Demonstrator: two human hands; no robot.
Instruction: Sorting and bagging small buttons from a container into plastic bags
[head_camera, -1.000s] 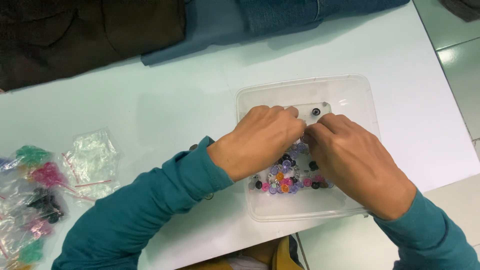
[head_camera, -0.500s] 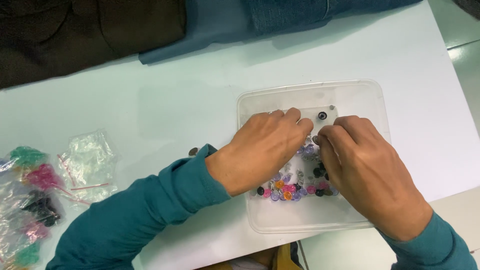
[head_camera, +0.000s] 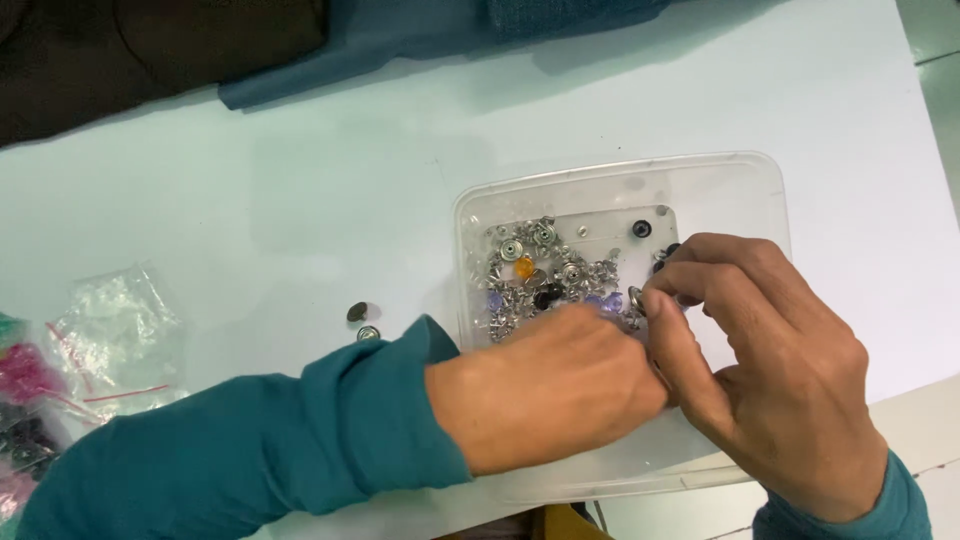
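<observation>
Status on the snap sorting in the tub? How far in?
Early. Done: two snaps lie out on the table. In hand: right hand pinches a small metal snap over the clear tub; left hand rests in the tub. Left: a heap of mixed snaps in the tub.

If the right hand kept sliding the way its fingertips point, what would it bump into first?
The right hand points up and left, into the clear tray. First in line is probably the heap of metal snap buttons just beyond the small piece it pinches, though depth is hard to judge.
</observation>
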